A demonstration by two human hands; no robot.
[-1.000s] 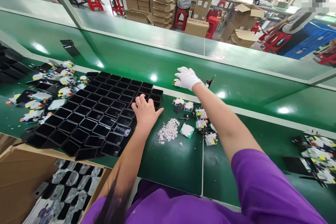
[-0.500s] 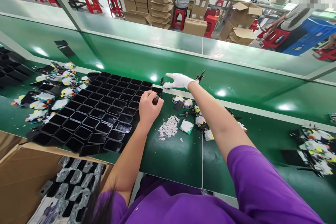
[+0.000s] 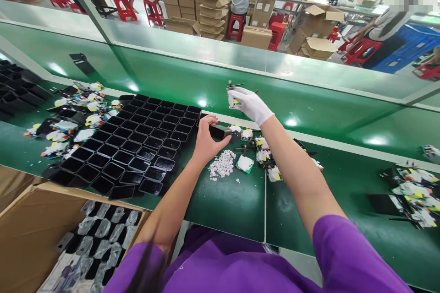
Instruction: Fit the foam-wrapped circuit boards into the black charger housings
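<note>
My left hand (image 3: 208, 142), bare, curves its thumb and fingers round a black plastic case (image 3: 222, 132) just right of the rows of cases. In my right hand (image 3: 253, 106), which wears a white glove, is a small circuit board (image 3: 233, 100) with white and yellow parts and a dark wire, raised near the back ledge. Below my hands lies a pile of white crumbs (image 3: 222, 165), beside a green board with a white block (image 3: 245, 163). More boards (image 3: 263, 155) lie under my right forearm.
Rows of open black cases (image 3: 132, 149) fill the left side of the green bench (image 3: 227, 206). Boards are heaped at far left (image 3: 70, 121) and far right (image 3: 417, 192). A carton (image 3: 37, 229) of wrapped black parts stands at lower left. People sit beyond the partition.
My left hand has shifted right and opened wider round the black case. My gloved right hand has closed on the circuit board and lifted it, moving a little to the right.
</note>
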